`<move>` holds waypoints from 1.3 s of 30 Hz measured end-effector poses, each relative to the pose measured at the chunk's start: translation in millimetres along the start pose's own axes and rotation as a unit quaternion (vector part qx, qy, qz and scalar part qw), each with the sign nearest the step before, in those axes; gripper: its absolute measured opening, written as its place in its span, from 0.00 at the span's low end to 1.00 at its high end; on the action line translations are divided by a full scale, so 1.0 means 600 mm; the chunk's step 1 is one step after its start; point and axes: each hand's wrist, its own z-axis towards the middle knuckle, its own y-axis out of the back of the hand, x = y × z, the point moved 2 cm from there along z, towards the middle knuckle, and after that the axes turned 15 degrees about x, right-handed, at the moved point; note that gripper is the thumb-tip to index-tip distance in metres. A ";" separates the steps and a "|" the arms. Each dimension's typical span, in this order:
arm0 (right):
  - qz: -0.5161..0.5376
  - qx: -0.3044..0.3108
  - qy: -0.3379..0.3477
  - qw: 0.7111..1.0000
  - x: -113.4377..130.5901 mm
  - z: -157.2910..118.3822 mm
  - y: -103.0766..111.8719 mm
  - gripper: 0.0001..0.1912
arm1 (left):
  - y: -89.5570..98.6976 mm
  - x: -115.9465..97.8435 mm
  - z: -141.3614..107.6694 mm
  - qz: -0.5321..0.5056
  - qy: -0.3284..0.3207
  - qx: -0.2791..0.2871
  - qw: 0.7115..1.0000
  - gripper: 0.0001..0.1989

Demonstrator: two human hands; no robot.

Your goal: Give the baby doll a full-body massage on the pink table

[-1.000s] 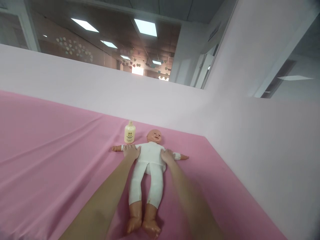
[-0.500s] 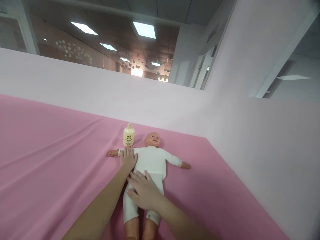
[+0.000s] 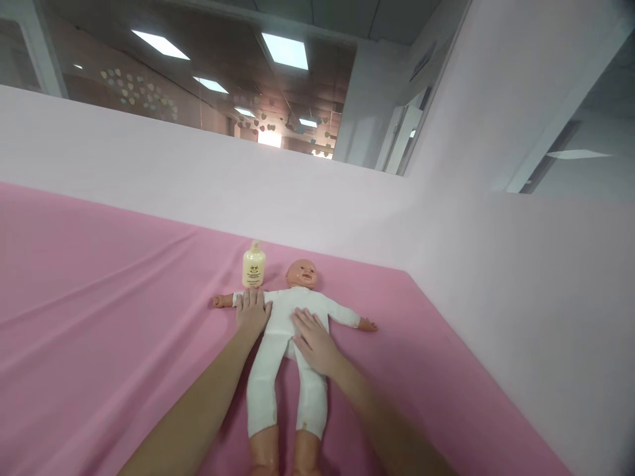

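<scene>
A baby doll (image 3: 282,317) in a white suit lies on its back, arms spread and head toward the wall. My left hand (image 3: 253,312) rests flat over the doll's upper arm on the left side, fingers stretched out, close to its shoulder. My right hand (image 3: 315,342) lies open across the doll's belly and hip, fingers pointing up and to the left. Just beyond my left fingertips stands a pale yellow pump bottle (image 3: 254,266) with dark print. Neither hand grips anything.
A pink sheet (image 3: 124,284), creased on the left, covers the surface under the doll. White walls (image 3: 208,175) border it at the back and right. Above the back wall is a wide glass pane (image 3: 223,73) showing ceiling lights and heart-shaped decorations.
My right hand has moved up and to the right, from the doll's hip and thigh onto its belly. The doll's legs now show more fully. My left hand stays on the arm.
</scene>
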 end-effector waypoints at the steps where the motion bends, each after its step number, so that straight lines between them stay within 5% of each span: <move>1: -0.021 0.024 0.011 0.999 0.001 -0.003 -0.007 0.30 | 0.001 0.000 -0.001 0.000 0.000 0.000 1.000 0.31; 7: -0.045 0.126 0.112 0.985 0.040 -0.078 -0.041 0.27 | 0.007 0.001 0.000 -0.050 -0.005 0.007 0.999 0.29; 12: -0.028 0.132 0.099 0.986 0.043 -0.106 -0.038 0.32 | 0.021 -0.005 0.009 -0.141 -0.023 0.021 0.990 0.25; 19: -0.059 0.043 0.052 0.996 0.000 0.022 0.000 0.34 | 0.008 -0.079 -0.024 -0.185 -0.243 0.129 0.943 0.28; 25: -0.102 0.034 0.097 0.989 -0.035 0.104 0.028 0.34 | 0.007 -0.084 -0.043 -0.177 -0.269 0.160 0.933 0.26; 31: -0.072 -0.057 -0.017 0.996 -0.090 0.120 0.013 0.28 | 0.016 -0.097 -0.044 -0.221 -0.191 0.154 0.944 0.28; 39: -0.075 -0.094 -0.235 0.965 -0.100 0.102 -0.033 0.42 | 0.012 -0.078 -0.039 -0.263 -0.122 0.135 0.947 0.33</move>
